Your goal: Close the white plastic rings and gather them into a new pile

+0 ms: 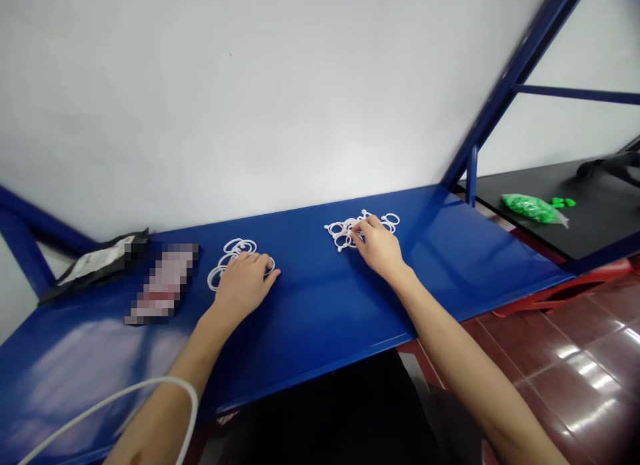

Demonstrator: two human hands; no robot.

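My left hand (243,283) lies palm down over a loose group of thin white plastic rings (216,278) on the blue table (310,318). Its thumb stretches out to the side and its fingers cover part of the rings. Farther right, my right hand (379,246) pinches with thumb and forefinger at a cluster of white plastic rings with small round knobs (341,241). The fingertips hide the exact piece between them. One single ring (392,219) of that cluster sticks out beyond the knuckles.
A black plastic package (100,261) and a blurred-out packet (165,285) lie at the left. A white cable (145,383) loops over my left forearm. On a black table (575,231) at the right sits a bag of green pieces (533,208). Blue frame posts (510,95) rise beside the pale wall.
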